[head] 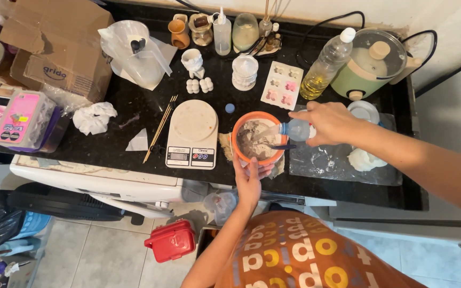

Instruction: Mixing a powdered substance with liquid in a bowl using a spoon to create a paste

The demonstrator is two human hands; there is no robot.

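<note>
While the dark bench (134,114) runs across the whole view, its far left holds a brown cardboard box (54,45), and in front of that a pink-lidded plastic container (22,118) lies at the bench's near edge. Just right of it lies a crumpled white cloth (94,117), with a clear plastic bag (134,50) behind it. A few thin wooden sticks (160,128) lie slanted beside a white kitchen scale (193,133).

Next to the scale stands the orange bowl (258,137), holding a grey, lumpy paste. The left hand (251,178) reaches up from below with its fingers (254,166) spread loosely against the bowl's near rim, steadying it rather than gripping it. Behind the bowl lies a white mould tray (282,84) with some pink shapes in it.

The right hand (329,122) comes in from the right, its fingers closed around a small clear bottle (296,129) that is tipped sideways with its mouth over the bowl. Further back stand a plastic bottle of yellow oil (324,66) and a green electric pot (374,64) with a glass lid. Under the right forearm a clear plastic sheet (342,162) dusted with white powder covers the bench.
</note>
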